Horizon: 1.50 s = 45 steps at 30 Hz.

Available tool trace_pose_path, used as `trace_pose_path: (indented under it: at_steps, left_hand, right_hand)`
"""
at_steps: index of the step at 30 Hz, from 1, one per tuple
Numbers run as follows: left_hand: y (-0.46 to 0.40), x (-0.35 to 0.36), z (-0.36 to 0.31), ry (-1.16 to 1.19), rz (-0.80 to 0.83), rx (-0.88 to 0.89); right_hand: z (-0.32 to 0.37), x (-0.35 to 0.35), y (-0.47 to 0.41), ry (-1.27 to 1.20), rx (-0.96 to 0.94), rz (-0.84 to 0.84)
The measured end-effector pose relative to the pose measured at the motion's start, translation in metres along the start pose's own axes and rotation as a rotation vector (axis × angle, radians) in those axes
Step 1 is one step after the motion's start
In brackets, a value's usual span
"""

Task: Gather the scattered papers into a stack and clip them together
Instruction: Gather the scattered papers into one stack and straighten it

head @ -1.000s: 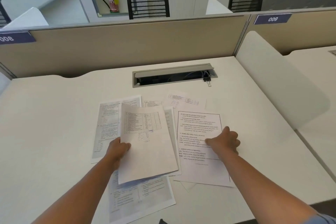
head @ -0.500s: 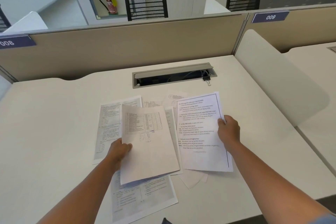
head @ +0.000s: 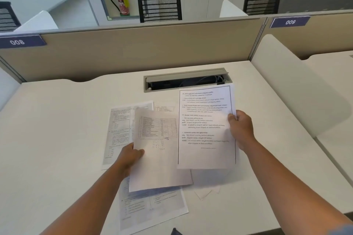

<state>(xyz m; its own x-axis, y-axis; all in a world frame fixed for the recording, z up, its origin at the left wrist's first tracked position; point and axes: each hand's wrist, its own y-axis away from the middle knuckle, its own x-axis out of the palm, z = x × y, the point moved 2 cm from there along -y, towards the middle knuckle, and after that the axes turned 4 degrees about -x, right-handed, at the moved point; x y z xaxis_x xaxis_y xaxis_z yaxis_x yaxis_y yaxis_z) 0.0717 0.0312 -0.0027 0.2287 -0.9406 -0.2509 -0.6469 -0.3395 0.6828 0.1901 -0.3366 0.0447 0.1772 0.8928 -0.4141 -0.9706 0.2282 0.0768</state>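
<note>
A white office desk [head: 57,129] with scattered papers. The left hand [head: 129,156], at 7 o'clock, pinches a table sheet [head: 160,158]; the right hand [head: 241,129], at 3 o'clock, grips a bordered sheet [head: 206,129] raised, probably to stack them. Loose sheets [head: 120,129] lie beneath.
</note>
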Motion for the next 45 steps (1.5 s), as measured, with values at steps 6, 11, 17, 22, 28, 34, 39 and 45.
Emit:
trace_pose_path:
  at_steps: [6,11,17,22,28,34,39,45]
  left_hand:
    - [0.014,0.007,-0.017,0.069,0.132,0.04]
    - [0.027,0.014,-0.025,0.113,0.263,0.103]
    - [0.032,0.014,-0.025,0.137,0.341,0.11]
    - [0.041,0.012,-0.029,0.238,0.376,0.054]
    - [0.049,0.02,-0.04,0.323,0.244,0.178]
    - [0.059,0.014,-0.057,0.193,-0.047,0.538]
    - [0.061,0.009,-0.068,0.235,-0.078,0.598]
    - [0.063,0.011,-0.055,0.379,-0.085,0.546]
  right_hand:
    - [0.009,0.041,0.031,-0.034,0.069,0.231]
    - [0.004,0.07,0.045,-0.171,0.141,0.315]
    - [0.005,0.079,0.051,-0.233,0.149,0.399]
    - [0.009,0.082,0.053,-0.31,0.139,0.415]
    - [0.024,0.083,0.058,-0.344,0.112,0.354]
    - [0.058,0.077,0.056,-0.59,0.061,0.445]
    - [0.076,0.074,0.056,-0.675,-0.013,0.515]
    - [0.058,0.09,0.076,-0.505,0.009,0.576]
